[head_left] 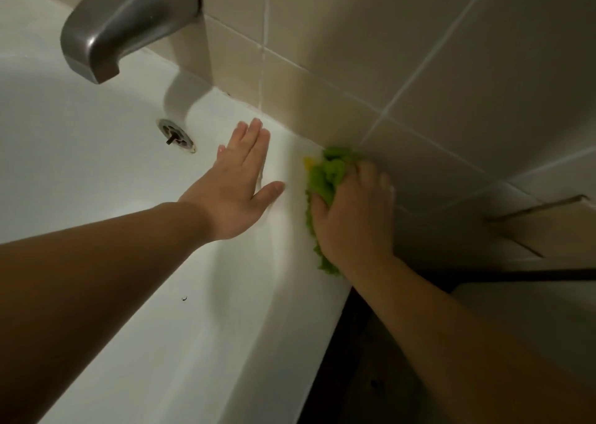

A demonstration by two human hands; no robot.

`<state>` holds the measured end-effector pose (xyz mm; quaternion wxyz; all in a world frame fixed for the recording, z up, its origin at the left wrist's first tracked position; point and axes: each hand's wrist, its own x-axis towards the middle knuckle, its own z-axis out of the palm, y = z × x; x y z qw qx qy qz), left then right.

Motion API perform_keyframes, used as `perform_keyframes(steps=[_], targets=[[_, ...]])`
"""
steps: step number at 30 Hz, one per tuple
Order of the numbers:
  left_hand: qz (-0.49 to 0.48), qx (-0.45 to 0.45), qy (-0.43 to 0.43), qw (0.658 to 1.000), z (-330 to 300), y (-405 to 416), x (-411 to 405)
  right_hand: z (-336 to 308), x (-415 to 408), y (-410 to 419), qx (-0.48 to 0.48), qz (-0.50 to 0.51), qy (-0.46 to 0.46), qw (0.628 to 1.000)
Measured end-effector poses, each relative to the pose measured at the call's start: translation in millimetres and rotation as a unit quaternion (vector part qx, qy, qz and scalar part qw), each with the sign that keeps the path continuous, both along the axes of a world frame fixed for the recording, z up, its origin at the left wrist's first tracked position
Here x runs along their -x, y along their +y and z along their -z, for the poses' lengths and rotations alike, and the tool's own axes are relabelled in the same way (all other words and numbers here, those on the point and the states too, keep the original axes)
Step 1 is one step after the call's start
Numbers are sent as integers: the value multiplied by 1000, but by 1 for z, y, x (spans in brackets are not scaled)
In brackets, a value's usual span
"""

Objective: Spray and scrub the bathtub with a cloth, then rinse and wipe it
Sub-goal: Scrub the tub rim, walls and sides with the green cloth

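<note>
Right hand [353, 217]: my fingers curl round the green cloth [325, 178], pressing it on the tub [129, 327] rim where it meets the tile wall [419, 52].
Left hand [237, 185]: fingers straight, palm flat on the tub's inner wall, just beside the cloth.
Spout [129, 20]: above the drain [175, 135].

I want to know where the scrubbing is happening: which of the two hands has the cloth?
The right hand grips the green cloth against the tub rim by the tiled wall; the left hand lies flat and holds nothing.
</note>
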<state>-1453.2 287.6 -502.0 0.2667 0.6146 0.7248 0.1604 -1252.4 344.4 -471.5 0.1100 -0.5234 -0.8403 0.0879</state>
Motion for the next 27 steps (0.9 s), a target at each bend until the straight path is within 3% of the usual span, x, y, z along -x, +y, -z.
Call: perform_keyframes(steps=[6, 11, 18, 24, 27], targets=[[8, 5, -5, 1000, -1, -7, 0, -7, 14, 24, 20, -125, -50, 991], [9, 26, -15, 1000, -6, -12, -2, -14, -45, 3, 48, -89, -36, 994], [-9, 12, -28, 999, -3, -21, -12, -9, 42, 33, 31, -154, -40, 987], [-8, 19, -27, 999, -6, -21, -12, -17, -44, -6, 74, -148, -1, 986], [-13, 21, -28, 999, -4, -21, -14, -8, -16, 8, 51, -135, 5, 990]])
